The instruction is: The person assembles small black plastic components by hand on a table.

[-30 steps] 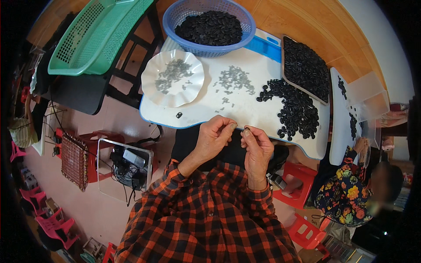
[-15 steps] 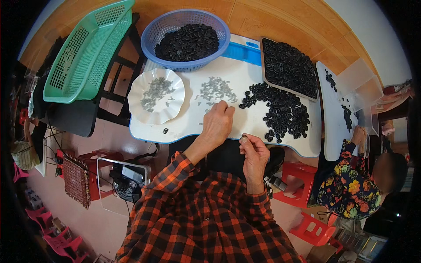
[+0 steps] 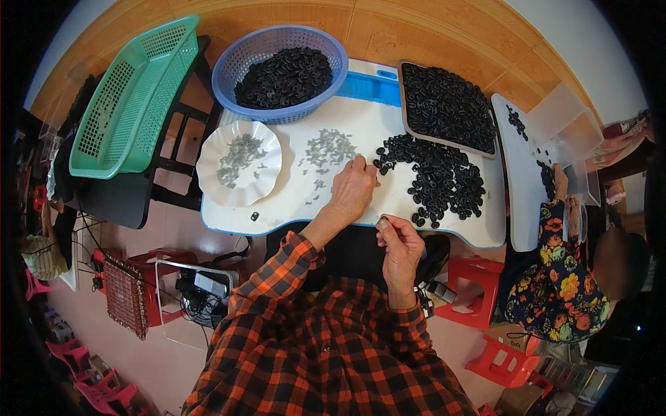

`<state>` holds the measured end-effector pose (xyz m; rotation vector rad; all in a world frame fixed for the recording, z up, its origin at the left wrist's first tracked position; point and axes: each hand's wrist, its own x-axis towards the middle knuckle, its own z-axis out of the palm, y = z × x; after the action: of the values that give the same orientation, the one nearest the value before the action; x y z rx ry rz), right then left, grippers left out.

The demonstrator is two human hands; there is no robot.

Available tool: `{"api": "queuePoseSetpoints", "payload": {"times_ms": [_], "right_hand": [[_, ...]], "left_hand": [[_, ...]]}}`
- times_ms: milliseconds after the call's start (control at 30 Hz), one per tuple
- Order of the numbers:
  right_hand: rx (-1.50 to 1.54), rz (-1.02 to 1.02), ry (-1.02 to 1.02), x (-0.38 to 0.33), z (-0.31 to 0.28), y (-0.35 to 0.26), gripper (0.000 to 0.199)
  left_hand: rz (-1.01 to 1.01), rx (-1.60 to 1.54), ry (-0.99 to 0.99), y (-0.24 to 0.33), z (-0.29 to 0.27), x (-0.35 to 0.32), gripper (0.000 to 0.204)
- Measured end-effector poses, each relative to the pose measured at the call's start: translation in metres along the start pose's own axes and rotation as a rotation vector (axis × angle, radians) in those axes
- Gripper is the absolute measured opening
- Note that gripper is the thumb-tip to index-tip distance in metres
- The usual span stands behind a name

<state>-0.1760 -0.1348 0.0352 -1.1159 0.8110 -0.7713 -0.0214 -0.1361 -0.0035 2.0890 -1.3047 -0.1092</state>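
My left hand [image 3: 352, 190] is over the white table, its fingers curled together between a scatter of small clear grey pieces [image 3: 329, 148] and a spread of black oval pieces [image 3: 447, 182]. What its fingertips hold, if anything, is hidden. Near the table's front edge, my right hand [image 3: 401, 251] pinches a small dark piece [image 3: 383, 219] between thumb and forefinger. More clear pieces lie in a white wavy-edged plate [image 3: 265, 182] at the left. One black piece [image 3: 254, 216] sits alone in front of that plate.
Behind the plate stands a blue basket [image 3: 225, 95] of black pieces. A tray [image 3: 449, 142] heaped with them is at the back right. A green basket [image 3: 128, 132] rests on a black stand at the left. At the right a co-worker in a floral sleeve [image 3: 553, 243] reaches over another table [image 3: 522, 208].
My left hand has shifted right, away from the clear pieces. My right hand keeps its pinch. The co-worker's hand has moved farther over the other table. The whole view has shifted slightly.
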Motion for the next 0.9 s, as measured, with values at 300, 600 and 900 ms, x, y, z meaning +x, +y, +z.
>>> {"api": "queuePoseSetpoints", "payload": {"times_ms": [300,600,900], "right_hand": [[0.02,-0.03,-0.008,-0.003,0.001,0.004,0.013],[0.05,-0.074,-0.034,-0.008,0.015,-0.007,0.014],[0.013,-0.085,-0.074,-0.016,0.023,-0.008,0.014]], "left_hand": [[0.067,-0.296,0.076,0.003,-0.027,-0.032,0.014],[-0.342,-1.418,-0.095,0.008,-0.058,-0.08,0.024],[-0.323,-1.452,-0.102,0.007,-0.061,-0.1,0.027]]}}
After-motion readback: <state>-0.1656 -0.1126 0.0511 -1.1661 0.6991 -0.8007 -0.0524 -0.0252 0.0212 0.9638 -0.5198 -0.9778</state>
